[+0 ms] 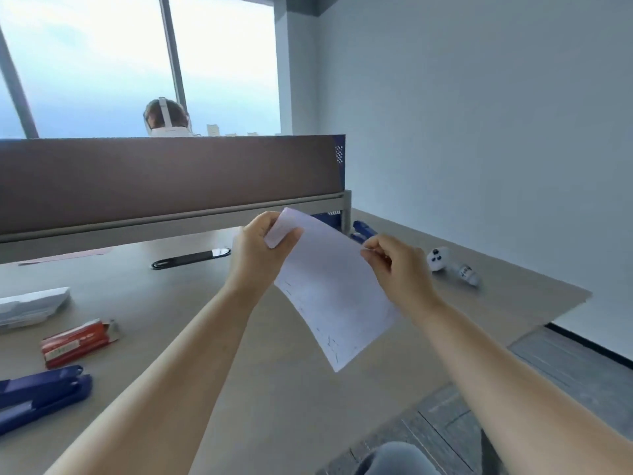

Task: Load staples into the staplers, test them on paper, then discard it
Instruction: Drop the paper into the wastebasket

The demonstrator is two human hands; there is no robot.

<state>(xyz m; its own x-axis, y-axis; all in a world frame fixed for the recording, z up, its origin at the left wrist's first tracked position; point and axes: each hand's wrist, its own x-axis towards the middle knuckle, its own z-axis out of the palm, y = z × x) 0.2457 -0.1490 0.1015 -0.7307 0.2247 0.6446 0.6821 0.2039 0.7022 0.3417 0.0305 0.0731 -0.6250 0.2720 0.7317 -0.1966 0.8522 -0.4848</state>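
Observation:
A white sheet of paper [334,289] with several small staple marks hangs in the air above the desk, held by both hands. My left hand [257,252] pinches its top left corner, which is folded over. My right hand [399,265] pinches its right edge. Two blue staplers [41,394] lie side by side at the desk's left front. A red staple box [77,341], open at one end, lies just behind them. Another blue stapler [364,231] sits at the back of the desk, partly hidden behind the paper.
A brown partition [164,180] runs along the back of the beige desk [191,303], with a person seated beyond it. A white controller [452,265] lies at the right, a stack of white paper [30,305] at the left, and a black cable slot [190,258] in the middle.

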